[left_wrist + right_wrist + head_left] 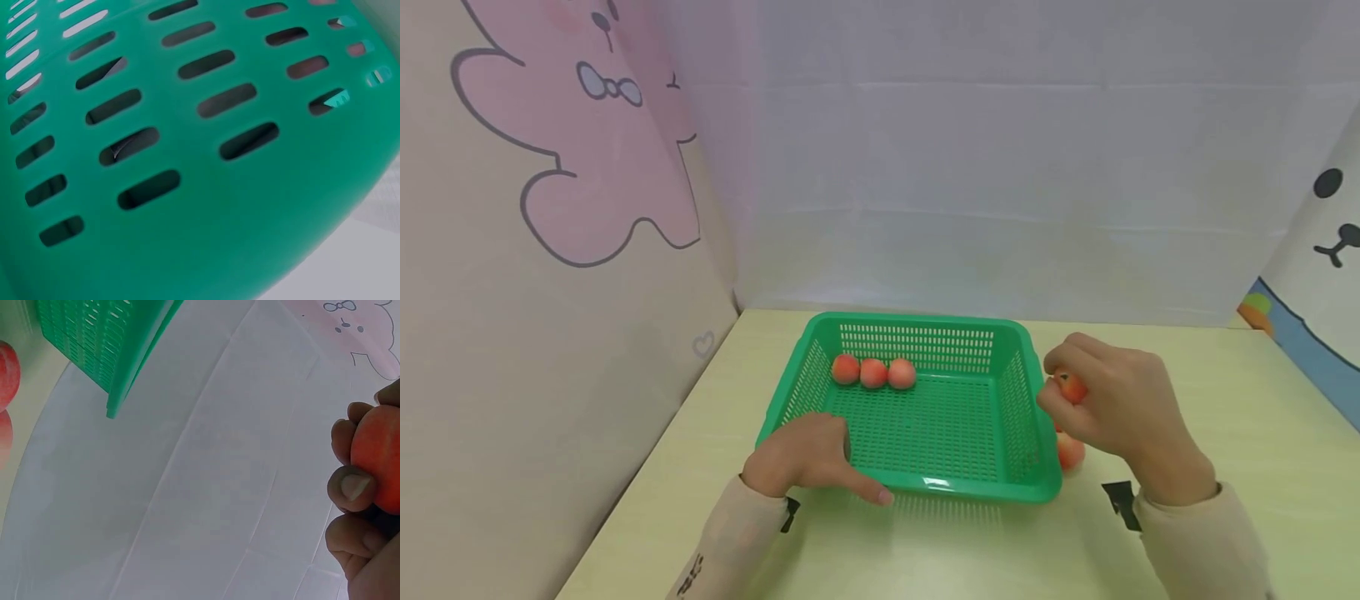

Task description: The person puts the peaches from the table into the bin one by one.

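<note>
A green plastic basket [925, 482] with slotted walls stands on the table, and three peaches [873, 373] lie in a row in its far left part. My left hand [805, 454] grips the near left part of the rim, its thumb pointing along the front edge. In the left wrist view the slotted basket wall [206, 181] fills most of the picture, and the hand is out of sight. My right hand [1112, 396] holds a red-orange peach [380, 459] in curled fingers, raised beside the basket's right wall. Another peach [1071, 451] lies below that hand, against the basket.
Part of one more peach shows behind the one beside the basket; two peaches [6, 375] appear at the right wrist view's left edge. A pale curtain [1000, 183] hangs behind the pale yellow table [1247, 450]. A wall with a pink cartoon [602, 158] stands at left.
</note>
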`<state>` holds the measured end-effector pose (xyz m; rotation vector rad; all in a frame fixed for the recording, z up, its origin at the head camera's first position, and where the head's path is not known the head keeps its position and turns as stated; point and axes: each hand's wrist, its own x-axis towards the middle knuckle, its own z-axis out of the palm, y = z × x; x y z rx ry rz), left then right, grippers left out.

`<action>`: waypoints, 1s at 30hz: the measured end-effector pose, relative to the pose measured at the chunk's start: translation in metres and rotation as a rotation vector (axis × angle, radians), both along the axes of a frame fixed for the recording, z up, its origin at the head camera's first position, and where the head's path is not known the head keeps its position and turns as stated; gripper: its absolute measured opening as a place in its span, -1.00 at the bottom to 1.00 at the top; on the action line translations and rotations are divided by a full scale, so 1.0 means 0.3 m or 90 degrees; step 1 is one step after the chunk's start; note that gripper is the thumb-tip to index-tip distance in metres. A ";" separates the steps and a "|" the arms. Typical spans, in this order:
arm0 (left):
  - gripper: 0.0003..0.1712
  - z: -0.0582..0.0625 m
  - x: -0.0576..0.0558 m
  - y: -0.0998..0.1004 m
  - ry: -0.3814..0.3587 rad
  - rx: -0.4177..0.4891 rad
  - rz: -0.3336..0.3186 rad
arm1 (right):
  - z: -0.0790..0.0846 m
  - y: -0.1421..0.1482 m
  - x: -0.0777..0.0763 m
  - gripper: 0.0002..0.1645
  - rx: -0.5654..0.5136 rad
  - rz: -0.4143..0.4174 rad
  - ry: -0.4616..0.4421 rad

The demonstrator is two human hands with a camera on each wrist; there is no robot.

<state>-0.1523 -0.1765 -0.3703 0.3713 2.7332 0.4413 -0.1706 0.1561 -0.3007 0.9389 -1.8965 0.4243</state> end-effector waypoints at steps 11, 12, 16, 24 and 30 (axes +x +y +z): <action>-0.14 0.001 0.001 0.000 0.002 -0.006 -0.002 | 0.003 -0.010 -0.010 -0.83 0.006 0.003 0.002; -0.15 0.001 0.001 0.000 0.002 -0.006 -0.003 | 0.006 -0.009 -0.011 -0.83 0.006 0.002 0.003; -0.15 0.000 0.000 -0.001 0.002 -0.006 -0.002 | 0.021 -0.006 -0.020 -0.80 0.001 -0.008 0.008; -0.15 0.001 -0.002 -0.003 0.002 -0.004 -0.001 | 0.047 -0.021 -0.037 -0.79 -0.009 0.003 0.006; -0.16 -0.004 -0.005 -0.005 -0.006 -0.001 -0.001 | 0.061 -0.041 -0.044 -0.79 -0.007 0.018 0.020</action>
